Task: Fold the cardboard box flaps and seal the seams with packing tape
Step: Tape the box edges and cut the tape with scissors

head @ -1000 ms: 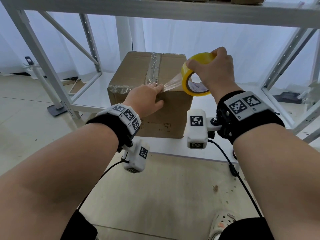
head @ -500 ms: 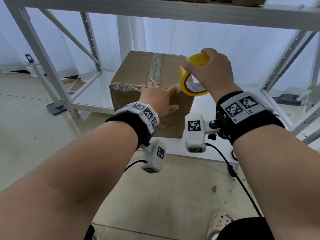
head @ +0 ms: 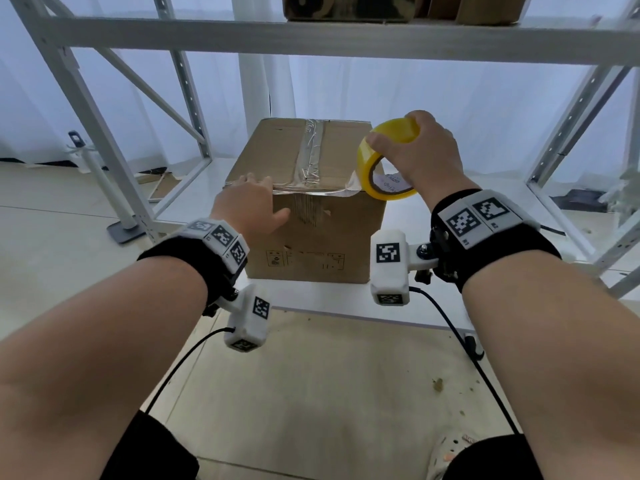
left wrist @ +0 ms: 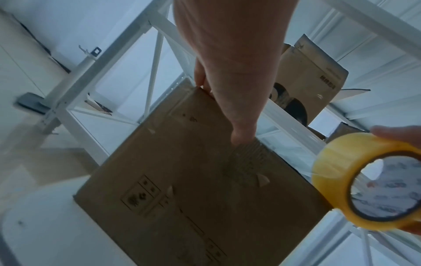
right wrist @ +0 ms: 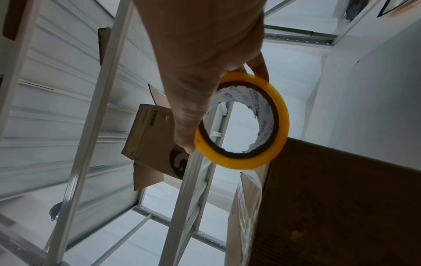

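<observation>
A brown cardboard box (head: 311, 244) stands on the low white shelf, flaps closed, with clear tape (head: 311, 150) down its centre seam. A second strip of tape (head: 311, 190) runs along the front top edge. My left hand (head: 249, 206) lies over the left part of that edge, fingers on the top and thumb flat on the front face (left wrist: 182, 180). My right hand (head: 422, 157) grips a yellow tape roll (head: 391, 135) at the box's front right top corner. A short length of tape still joins the roll (right wrist: 241, 162) to the box (right wrist: 341, 198).
White metal rack: an upper shelf beam (head: 311, 32) overhead carries other cardboard boxes (head: 346, 8), with slanted uprights at the left (head: 86, 109) and right (head: 571, 126). The shelf board (head: 311, 299) shows bare in front of the box. My feet stand on a brown floor mat (head: 311, 393).
The roll came in from the right to the box's front right corner, laying the stretched tape along the front top edge. My left hand slid from the right part of that edge to the left.
</observation>
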Available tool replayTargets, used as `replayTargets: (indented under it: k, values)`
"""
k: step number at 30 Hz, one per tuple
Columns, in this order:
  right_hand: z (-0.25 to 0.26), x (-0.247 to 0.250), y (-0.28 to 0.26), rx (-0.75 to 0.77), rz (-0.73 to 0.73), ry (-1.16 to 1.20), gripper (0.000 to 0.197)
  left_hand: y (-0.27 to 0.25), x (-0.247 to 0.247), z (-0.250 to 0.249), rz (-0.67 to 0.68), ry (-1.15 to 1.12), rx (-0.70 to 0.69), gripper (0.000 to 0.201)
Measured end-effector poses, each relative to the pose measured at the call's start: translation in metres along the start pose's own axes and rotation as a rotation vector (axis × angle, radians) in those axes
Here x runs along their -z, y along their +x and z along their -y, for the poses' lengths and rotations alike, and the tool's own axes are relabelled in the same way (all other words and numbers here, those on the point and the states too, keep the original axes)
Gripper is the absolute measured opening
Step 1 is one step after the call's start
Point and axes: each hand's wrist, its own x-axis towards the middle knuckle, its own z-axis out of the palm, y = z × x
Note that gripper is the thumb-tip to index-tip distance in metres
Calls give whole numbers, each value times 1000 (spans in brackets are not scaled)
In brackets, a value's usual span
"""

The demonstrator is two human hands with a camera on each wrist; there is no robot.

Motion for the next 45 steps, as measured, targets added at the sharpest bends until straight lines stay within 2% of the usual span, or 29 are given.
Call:
replayTargets:
  k: [2, 6, 8, 13, 17, 25, 29, 32, 37, 45]
  values:
    - [-4, 1, 0, 13, -8, -2, 82, 1, 0, -12, -7, 10, -3, 74]
    - [-9, 3, 0, 9, -18, 47, 84, 5, 7, -47, -74, -46, -323, 57]
    - [-10, 3, 2, -5, -15, 49, 84, 7, 9, -63, -73, -95, -362, 57]
    - [-7, -2, 2, -23, -63, 118, 78, 8, 3, -62, -90, -145, -322, 57]
    - [7, -13, 1, 34, -69, 72, 77, 6, 3, -45, -88, -148, -306, 56]
    - [1, 1, 5, -10, -75, 16, 76, 6, -1, -52, -83, -108, -301, 57]
    - [-3, 11, 6, 34, -106, -131, 79, 4, -4, -49, -107, -128, -296, 58]
    - [-8, 9, 6, 16, -93, -137, 80, 4, -6, -48, -103, -121, -298, 58]
    - [-18, 4, 2, -89, -69, -16, 74, 5, 0, -72, -27, -15, -221, 63]
    - [-11, 0, 1, 18, -82, -198, 81, 7, 7, -92, 136, 121, -140, 61]
